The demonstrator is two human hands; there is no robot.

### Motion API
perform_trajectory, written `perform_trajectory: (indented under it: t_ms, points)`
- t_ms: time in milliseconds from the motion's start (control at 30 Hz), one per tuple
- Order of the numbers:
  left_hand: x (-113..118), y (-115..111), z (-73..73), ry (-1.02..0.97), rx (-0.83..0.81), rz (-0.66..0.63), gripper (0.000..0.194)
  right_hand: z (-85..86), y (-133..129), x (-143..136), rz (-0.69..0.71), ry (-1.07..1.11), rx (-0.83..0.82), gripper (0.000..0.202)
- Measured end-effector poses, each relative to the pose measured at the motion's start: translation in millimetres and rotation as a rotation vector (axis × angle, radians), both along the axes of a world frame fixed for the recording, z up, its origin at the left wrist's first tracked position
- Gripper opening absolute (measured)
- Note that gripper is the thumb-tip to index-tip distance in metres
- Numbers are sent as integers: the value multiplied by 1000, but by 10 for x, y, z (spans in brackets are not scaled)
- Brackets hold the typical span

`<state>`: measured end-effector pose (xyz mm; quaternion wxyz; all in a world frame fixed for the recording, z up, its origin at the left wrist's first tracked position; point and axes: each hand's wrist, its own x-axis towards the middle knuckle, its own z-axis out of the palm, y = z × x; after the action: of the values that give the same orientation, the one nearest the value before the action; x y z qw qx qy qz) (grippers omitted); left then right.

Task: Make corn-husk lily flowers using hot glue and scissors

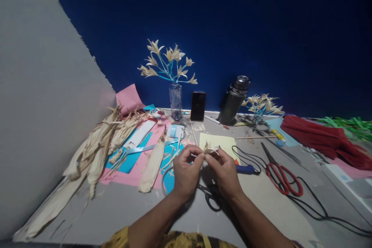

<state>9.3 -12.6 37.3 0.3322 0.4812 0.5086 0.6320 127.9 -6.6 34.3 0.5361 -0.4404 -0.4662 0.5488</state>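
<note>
A small flower of pale dried corn husk (209,148) is pinched between the fingertips of both hands, its pointed petals facing up. My left hand (188,168) is closed on its left side, with thumb and forefinger at its base. From the right, my right hand (224,169) pinches the same base, thumbs nearly touching. Beneath the hands lie black-handled scissors (211,198), their blades partly hidden by my left hand. A blue glue gun (245,169) with a black cord lies just right of my right hand. Behind the flower is a pale yellow paper sheet (222,139).
Corn husks (100,155) pile up at left over pink and blue paper. Husk flowers (171,56) stand in a clear bottle (176,102) near a propped phone (198,106) and a dark flask (235,100). Red-handled scissors (285,178) and a red cloth (322,139) lie at right.
</note>
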Motion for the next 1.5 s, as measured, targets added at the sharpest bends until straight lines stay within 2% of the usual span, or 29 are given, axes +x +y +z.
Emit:
perform_trajectory:
  t_ms: [233, 367, 533, 767, 1033, 1167, 1267, 1433, 1500]
  points:
    - [-4, -13, 18, 257, 256, 41, 13, -46, 4, -35, -83, 36, 18, 19]
    - [-49, 1, -42, 399, 464, 2, 15, -66, -5, -21, -108, 30, 13, 20]
    - [-73, 13, -118, 566, 665, -31, 33, -68, 14, 30, -156, 49, 12, 19]
    - [-68, 3, -109, 719, 671, -49, 41, -116, 46, 117, -130, 56, 29, 20]
    - [-55, -2, -102, 719, 679, -108, 46, -117, 64, 115, -88, 177, -14, 24]
    - [-86, 1, -87, 669, 718, -143, 47, -142, 64, 132, -77, 133, 22, 27]
    - [-98, -16, -42, 552, 644, -172, 37, -131, 50, 135, -86, 87, 41, 30]
    - [-75, -29, 27, 102, 129, -195, 12, -43, 10, 106, -82, -41, 115, 28]
    - [-66, -14, 38, -19, 20, -225, 11, -4, -7, 91, -67, -103, 156, 24]
